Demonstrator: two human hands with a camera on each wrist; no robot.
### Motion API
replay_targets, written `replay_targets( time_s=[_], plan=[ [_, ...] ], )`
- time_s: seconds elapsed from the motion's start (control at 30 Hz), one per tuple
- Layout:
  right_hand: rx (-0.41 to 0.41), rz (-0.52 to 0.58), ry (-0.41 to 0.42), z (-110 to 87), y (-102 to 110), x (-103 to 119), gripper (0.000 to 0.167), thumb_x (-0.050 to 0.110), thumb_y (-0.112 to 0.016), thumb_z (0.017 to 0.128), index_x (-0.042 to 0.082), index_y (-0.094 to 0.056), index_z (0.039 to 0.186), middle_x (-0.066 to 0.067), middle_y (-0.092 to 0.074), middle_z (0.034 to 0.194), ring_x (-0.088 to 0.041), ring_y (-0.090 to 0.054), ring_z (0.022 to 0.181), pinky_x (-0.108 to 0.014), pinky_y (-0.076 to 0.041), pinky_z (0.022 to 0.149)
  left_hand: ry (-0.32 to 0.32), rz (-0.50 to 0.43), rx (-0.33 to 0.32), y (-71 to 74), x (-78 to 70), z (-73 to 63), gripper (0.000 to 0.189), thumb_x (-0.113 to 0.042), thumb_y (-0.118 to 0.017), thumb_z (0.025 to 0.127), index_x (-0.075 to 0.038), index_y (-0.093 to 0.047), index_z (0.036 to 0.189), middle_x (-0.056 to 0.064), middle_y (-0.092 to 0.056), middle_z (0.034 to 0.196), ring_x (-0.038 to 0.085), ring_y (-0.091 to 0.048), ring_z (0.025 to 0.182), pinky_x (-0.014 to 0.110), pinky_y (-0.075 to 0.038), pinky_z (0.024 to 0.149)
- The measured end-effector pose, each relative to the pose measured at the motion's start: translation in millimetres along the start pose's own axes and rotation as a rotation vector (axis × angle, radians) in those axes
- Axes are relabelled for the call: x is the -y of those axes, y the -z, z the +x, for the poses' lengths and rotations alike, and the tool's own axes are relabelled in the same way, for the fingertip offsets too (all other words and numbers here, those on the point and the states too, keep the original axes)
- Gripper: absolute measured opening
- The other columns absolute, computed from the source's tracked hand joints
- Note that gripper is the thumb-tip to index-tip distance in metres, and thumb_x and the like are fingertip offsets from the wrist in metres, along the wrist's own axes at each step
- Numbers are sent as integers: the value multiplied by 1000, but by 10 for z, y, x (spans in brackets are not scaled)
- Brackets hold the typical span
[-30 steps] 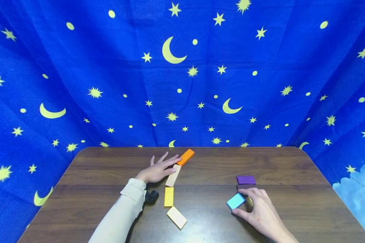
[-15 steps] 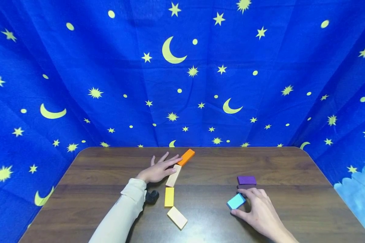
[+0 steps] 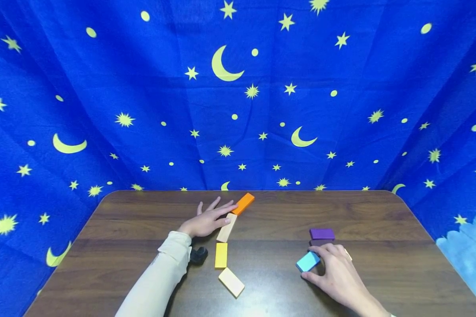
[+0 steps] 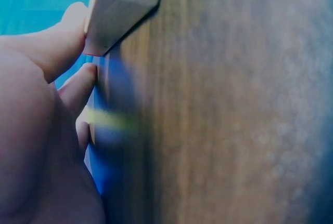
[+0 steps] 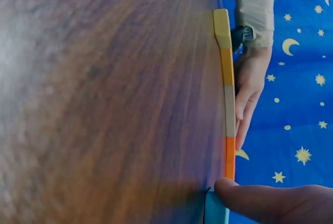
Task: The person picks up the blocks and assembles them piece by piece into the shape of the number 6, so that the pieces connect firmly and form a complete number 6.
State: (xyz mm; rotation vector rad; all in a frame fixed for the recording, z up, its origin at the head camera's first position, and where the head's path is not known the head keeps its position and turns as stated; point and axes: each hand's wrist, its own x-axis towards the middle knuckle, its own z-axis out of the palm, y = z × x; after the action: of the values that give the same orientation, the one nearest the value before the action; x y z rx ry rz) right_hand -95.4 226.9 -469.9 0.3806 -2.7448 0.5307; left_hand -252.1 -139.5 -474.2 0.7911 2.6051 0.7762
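My left hand [image 3: 204,222] lies with spread, straight fingers along the left side of a row of blocks. Its index fingertip touches the orange block [image 3: 244,204], and its thumb is at the plain wooden block [image 3: 225,230], also seen close up as a wooden block [image 4: 125,11] in the left wrist view. Nearer me, the row continues with a yellow block [image 3: 221,255] and an angled cream block [image 3: 232,282]. On the right, my right hand [image 3: 337,275] pinches a light blue block [image 3: 307,261] between thumb and index finger, low over the table. Its other fingers are mostly hidden.
A purple block [image 3: 322,234] stands just beyond the right hand. Under the left wrist hangs a small black device [image 3: 198,256]. The brown wooden table [image 3: 277,220] ends at a blue curtain [image 3: 162,88] with moons and stars.
The head view has tilted slightly. Both hands and the blocks keep their places; a yellow patch seen between the right thumb and index finger a second ago no longer shows there.
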Motion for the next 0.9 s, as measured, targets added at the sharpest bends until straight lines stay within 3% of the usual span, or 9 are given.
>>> replay_targets(
  time_s=[0.23,0.9],
  plan=[
    [-48,10,9,7,-3,12,60,37,-94,58,6,-74,105,-1,-67,94,-25,-60,92,-43,-42,81,7,1,0,14,-17,23,53,-41,-44,107,-32,-35,158,-4,-25,165,32,2,155,70,16,110],
    [-19,65,-16,8,-2,246,58,35,-95,60,9,-74,107,3,-66,98,-17,-57,97,-41,-46,82,-1,-2,-3,0,-8,-6,52,-41,-44,107,-31,-35,158,-4,-25,165,33,1,154,71,16,110]
  ],
)
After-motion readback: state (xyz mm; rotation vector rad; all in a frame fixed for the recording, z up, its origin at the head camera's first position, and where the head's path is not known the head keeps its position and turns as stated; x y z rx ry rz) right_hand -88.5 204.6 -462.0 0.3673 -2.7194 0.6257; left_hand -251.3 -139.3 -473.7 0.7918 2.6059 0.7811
